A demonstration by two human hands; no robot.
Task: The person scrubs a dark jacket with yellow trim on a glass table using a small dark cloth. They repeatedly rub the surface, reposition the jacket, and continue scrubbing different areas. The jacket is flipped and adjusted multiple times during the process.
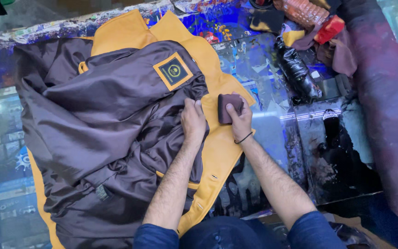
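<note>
1. Jacket [116, 138]: mustard-yellow, spread lining-up across the bench [272, 133]; the dark brown lining faces the camera, with a square patch label [173, 70] near the collar
2. Left hand [193, 121]: lies palm-down on the jacket where lining meets the yellow front edge, fingers loosely bent, pinning the cloth without gripping anything
3. Right hand [240, 121]: fingers closed round a small dark maroon block [229, 108], a sponge or pad, which touches the yellow front panel just beside the left hand; a dark band circles the wrist
4. Black bottle [297, 71]: lies on the bench, right of the jacket, well apart from both hands
5. Crumpled rags [321, 32]: red and brown, at the bench's far right corner
</note>
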